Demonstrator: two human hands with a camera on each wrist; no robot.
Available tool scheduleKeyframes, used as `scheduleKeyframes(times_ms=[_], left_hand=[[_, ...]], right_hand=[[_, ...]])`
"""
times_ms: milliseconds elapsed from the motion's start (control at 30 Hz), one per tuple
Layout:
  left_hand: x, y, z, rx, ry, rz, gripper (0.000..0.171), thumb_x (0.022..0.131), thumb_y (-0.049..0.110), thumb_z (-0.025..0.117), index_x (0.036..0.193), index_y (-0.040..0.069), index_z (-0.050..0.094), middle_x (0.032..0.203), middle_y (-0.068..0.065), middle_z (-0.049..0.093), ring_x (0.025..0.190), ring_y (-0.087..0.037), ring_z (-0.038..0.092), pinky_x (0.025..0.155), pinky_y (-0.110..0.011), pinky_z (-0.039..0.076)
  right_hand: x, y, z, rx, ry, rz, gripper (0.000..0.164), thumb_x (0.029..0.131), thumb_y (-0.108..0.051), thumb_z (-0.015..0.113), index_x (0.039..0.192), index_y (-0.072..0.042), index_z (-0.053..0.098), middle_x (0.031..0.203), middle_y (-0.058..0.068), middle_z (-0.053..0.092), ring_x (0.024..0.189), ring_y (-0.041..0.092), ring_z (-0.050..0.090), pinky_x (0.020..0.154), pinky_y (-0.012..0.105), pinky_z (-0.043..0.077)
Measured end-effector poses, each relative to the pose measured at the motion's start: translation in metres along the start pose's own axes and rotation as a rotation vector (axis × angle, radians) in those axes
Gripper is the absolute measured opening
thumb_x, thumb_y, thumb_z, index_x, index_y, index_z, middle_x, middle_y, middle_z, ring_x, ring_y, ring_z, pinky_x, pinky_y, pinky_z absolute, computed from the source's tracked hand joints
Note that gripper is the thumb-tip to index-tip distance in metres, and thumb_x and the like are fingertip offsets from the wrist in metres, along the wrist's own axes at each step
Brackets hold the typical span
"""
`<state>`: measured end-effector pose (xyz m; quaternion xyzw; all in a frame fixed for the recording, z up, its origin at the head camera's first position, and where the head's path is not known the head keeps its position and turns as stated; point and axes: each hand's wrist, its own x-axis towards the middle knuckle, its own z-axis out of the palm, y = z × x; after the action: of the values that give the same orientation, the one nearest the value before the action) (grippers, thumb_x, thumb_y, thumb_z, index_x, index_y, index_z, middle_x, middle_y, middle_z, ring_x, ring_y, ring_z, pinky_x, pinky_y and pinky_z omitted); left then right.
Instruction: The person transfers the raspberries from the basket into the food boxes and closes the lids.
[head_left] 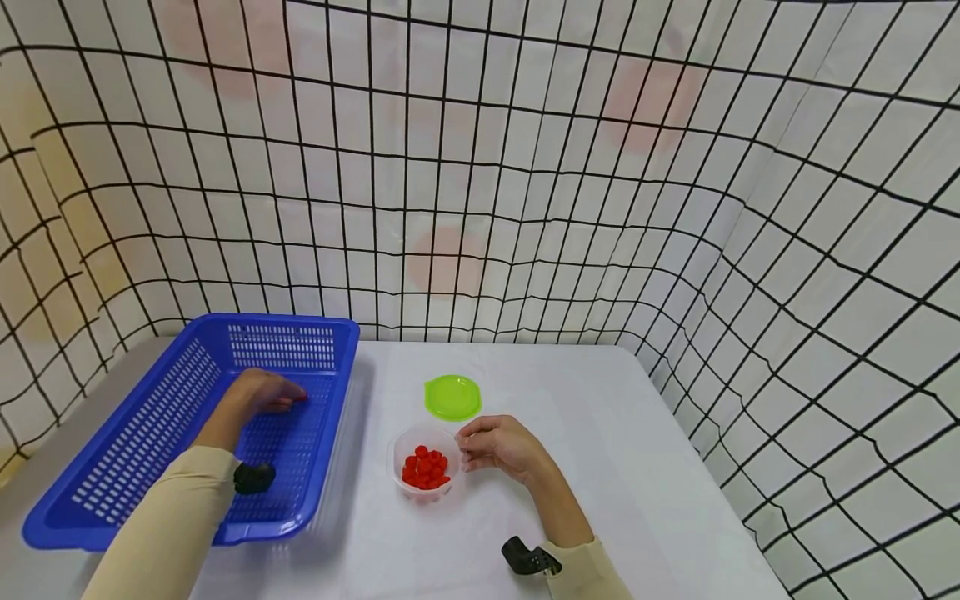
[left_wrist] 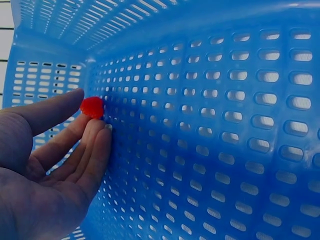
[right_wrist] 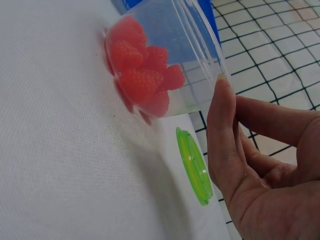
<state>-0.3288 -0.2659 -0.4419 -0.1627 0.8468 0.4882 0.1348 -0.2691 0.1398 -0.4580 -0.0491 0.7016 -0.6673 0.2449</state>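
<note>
Inside the blue basket [head_left: 347, 350], my left hand [head_left: 258, 392] pinches a red raspberry [left_wrist: 93, 107] between thumb and fingertips, close to the perforated floor. A clear round plastic container [head_left: 400, 486] stands on the white table, with several raspberries [right_wrist: 140, 75] gathered at its bottom. My right hand [head_left: 501, 446] holds the container's rim at its right side, thumb and fingers pinching the edge. Just behind the container lies a bright green lid [head_left: 453, 397], flat on the table.
The blue basket takes up the left part of the white table [head_left: 585, 400]. A black wire grid [head_left: 480, 175] with white sheeting behind it rises along the back and both sides. Dark wrist cameras sit at both sleeves.
</note>
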Motion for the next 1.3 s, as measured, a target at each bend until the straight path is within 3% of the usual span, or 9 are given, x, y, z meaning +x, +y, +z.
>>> scheduleKeyframes(times_ms=[167,633,900,1167,1300], left_hand=[[-0.001,0.000,0.002,0.016,0.025,0.003,0.038,0.090,0.009,0.072,0.120,-0.012,0.064,0.110,-0.026,0.072,0.098,-0.035,0.071,0.091,-0.047,0.058],[-0.004,0.000,0.001,0.004,0.023,0.028,0.031,0.092,0.006,0.068,0.115,-0.015,0.065,0.087,-0.012,0.072,0.073,-0.015,0.068,0.069,-0.030,0.061],[-0.001,0.004,0.004,-0.017,0.045,-0.021,0.028,0.097,0.006,0.062,0.115,-0.015,0.063,0.081,-0.011,0.066,0.068,-0.016,0.066,0.067,-0.029,0.062],[-0.005,0.011,0.000,-0.098,-0.015,-0.010,0.026,0.099,0.006,0.058,0.116,-0.014,0.062,0.075,-0.006,0.067,0.067,-0.014,0.068,0.070,-0.031,0.063],[-0.009,0.017,-0.002,-0.164,-0.072,0.019,0.028,0.102,0.007,0.055,0.121,-0.014,0.060,0.081,-0.007,0.070,0.072,-0.015,0.070,0.076,-0.032,0.063]], right_hand=[[0.000,0.001,0.001,0.001,0.002,0.000,0.023,0.095,-0.007,0.066,0.109,0.011,0.066,0.079,0.005,0.068,0.069,0.017,0.067,0.073,0.030,0.064],[0.002,0.002,0.002,-0.006,-0.001,0.002,0.023,0.095,-0.008,0.066,0.109,0.010,0.066,0.080,0.006,0.068,0.070,0.017,0.067,0.074,0.031,0.064],[0.002,0.001,0.001,-0.013,0.005,-0.002,0.023,0.095,-0.007,0.065,0.110,0.010,0.066,0.082,0.007,0.069,0.071,0.017,0.067,0.073,0.031,0.064],[0.001,0.001,0.000,-0.018,0.007,-0.003,0.023,0.095,-0.007,0.066,0.110,0.010,0.066,0.084,0.008,0.069,0.072,0.017,0.067,0.074,0.031,0.064],[0.001,0.001,0.000,-0.016,0.007,-0.005,0.023,0.095,-0.007,0.066,0.110,0.010,0.066,0.084,0.008,0.069,0.072,0.017,0.067,0.074,0.031,0.064]])
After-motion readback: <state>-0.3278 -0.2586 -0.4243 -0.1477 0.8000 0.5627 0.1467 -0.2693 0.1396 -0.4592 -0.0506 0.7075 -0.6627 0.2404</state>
